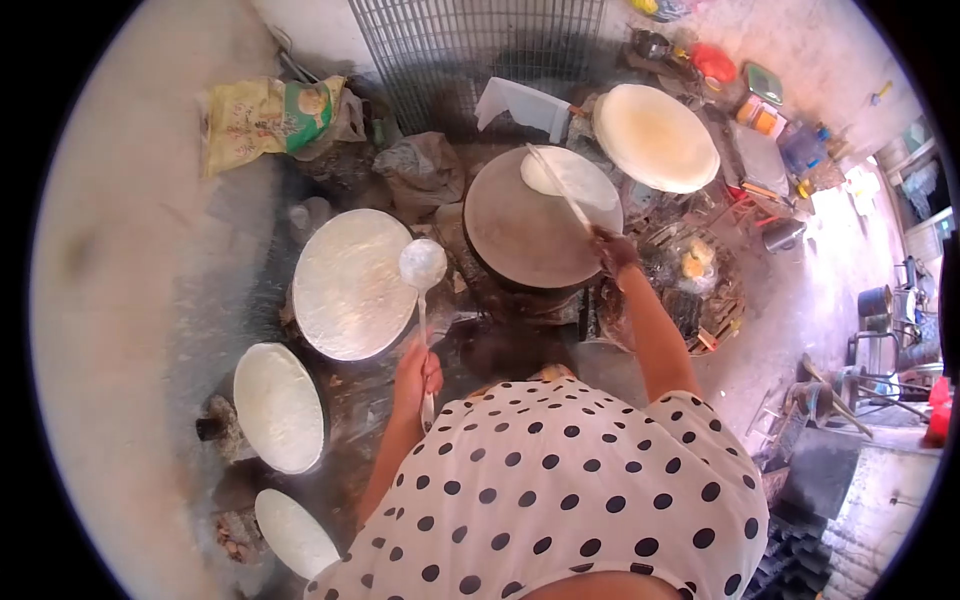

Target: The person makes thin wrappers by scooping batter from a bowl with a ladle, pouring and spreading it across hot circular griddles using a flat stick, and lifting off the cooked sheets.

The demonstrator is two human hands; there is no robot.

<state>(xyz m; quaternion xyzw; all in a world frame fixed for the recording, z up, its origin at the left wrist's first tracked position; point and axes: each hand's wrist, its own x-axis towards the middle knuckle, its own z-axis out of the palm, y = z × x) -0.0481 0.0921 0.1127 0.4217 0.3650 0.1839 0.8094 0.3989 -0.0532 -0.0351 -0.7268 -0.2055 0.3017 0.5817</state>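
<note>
My left hand (pixel 418 378) is wrapped round the handle of a ladle (pixel 423 264), whose bowl is coated with white batter and hangs by the right edge of a batter-covered round griddle (pixel 352 290). In my right hand (pixel 614 252) is a long, thin wooden stick (pixel 562 190), its fingers closed on the near end. The stick lies across a pale flatbread (pixel 590 176) at the far side of a grey round griddle (pixel 515 232). Much of that griddle's surface is bare. Beyond my right hand sits a thick round stack of flatbreads (pixel 656 138).
Two more white-covered rounds (pixel 280 408) (pixel 298 535) stand at the lower left. A yellow-green sack (pixel 270 118) and a grey bag (pixel 420 168) are at the back, near a metal grille (pixel 480 55). Right of my arm is a plastic bag of yellow pieces (pixel 697 260).
</note>
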